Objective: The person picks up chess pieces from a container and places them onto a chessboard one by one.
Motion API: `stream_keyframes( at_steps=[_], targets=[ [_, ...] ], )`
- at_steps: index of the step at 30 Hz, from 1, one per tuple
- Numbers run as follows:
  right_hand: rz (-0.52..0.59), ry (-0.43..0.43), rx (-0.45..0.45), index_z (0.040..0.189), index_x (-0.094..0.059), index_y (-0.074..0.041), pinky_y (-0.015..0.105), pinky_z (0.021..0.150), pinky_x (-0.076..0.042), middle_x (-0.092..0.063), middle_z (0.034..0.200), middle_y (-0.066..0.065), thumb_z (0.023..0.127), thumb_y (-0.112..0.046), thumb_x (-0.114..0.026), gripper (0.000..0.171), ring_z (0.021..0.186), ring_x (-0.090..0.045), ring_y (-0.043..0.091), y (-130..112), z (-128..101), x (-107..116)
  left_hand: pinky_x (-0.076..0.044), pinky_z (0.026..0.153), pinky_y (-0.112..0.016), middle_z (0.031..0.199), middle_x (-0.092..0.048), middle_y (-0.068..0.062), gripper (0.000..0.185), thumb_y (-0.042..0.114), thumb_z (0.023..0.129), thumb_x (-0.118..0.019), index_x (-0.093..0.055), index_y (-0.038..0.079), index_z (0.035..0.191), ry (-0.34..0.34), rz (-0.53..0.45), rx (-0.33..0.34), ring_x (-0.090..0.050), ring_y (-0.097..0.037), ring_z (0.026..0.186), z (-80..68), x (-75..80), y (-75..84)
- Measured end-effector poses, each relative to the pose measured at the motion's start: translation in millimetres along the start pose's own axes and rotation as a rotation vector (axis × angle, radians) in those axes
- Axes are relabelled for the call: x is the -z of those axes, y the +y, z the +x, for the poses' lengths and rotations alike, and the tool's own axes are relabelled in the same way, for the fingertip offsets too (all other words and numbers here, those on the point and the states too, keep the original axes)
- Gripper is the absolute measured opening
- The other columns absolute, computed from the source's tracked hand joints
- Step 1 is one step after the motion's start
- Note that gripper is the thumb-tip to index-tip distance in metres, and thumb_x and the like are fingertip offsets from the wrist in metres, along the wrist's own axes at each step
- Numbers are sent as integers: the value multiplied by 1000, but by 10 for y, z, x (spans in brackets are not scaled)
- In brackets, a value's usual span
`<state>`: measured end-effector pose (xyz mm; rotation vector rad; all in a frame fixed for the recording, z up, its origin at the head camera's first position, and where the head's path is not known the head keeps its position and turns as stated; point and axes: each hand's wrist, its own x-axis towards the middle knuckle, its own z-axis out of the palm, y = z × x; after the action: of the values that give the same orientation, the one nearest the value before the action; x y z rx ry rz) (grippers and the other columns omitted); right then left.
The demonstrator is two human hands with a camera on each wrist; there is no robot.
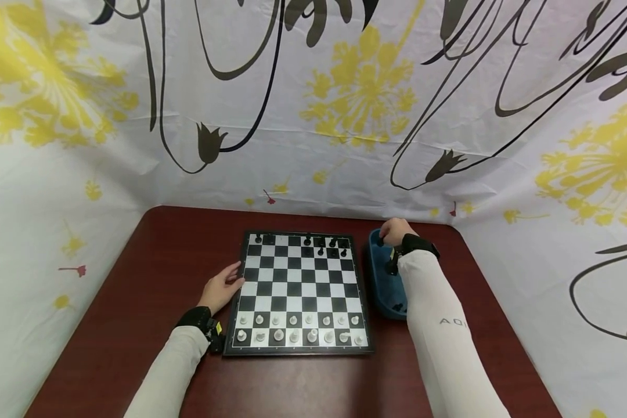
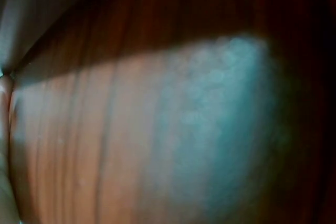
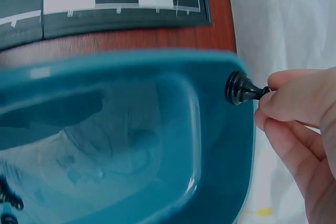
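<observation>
My right hand (image 1: 394, 231) pinches a black chess piece (image 3: 240, 88) between thumb and fingertips, its round base turned outward. The piece's top is hidden by the fingers. It hangs over the end wall of a blue plastic bin (image 3: 222, 145). My left hand (image 1: 221, 288) lies at the left edge of the chessboard (image 1: 271, 288), fingers loosely bent and fingertips right at the frame. White chess pieces (image 1: 312, 335) fill the two near rows. Several black pieces (image 1: 307, 240) stand in the two far rows, mostly on the right.
Inside the bin, a few dark pieces (image 3: 9, 196) lie on the floor at one end. The bin stands right of the board on a reddish-brown table (image 1: 188, 244). A patterned white cloth (image 1: 271, 116) hangs behind the table. In the left wrist view, the tabletop is blurred.
</observation>
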<state>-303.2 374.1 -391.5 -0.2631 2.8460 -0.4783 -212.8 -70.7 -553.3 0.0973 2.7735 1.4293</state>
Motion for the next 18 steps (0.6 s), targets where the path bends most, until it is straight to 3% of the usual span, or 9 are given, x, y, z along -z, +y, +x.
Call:
stream_keyframes(
  at_steps=[6,13,16,18],
  targets=[
    [-41,27,71,97,-63,4,38,68,-46,-61,95,20,80,0,-52,20,78,-54,27,-122,173,0,-47,88,-44,127,-52,-20,54,30,88,-58,-40,14,137,-4,-7,-11,-54,-31,112,1,-12,3],
    [-74,27,69,98,-63,3,40,71,-47,-61,98,19,83,-2,-51,20,83,-56,29,-591,272,60,-47,88,-45,126,-52,-20,54,30,88,-59,-42,14,137,-1,-25,-17,-54,-32,111,4,11,-7],
    [-65,-13,56,99,-64,1,42,72,-47,-61,98,18,82,-1,-52,21,84,-55,30,-710,499,2,-47,87,-45,126,-53,-20,54,31,88,-59,-42,15,136,8,-19,-19,-54,-31,111,14,16,-26],
    [-46,-22,104,96,-65,-3,39,67,-46,-61,94,13,81,-5,-55,18,79,-55,27,-621,793,-121,-47,87,-45,126,-52,-20,53,30,88,-59,-42,15,136,7,-19,-18,-54,-31,110,18,14,-39]
  ],
)
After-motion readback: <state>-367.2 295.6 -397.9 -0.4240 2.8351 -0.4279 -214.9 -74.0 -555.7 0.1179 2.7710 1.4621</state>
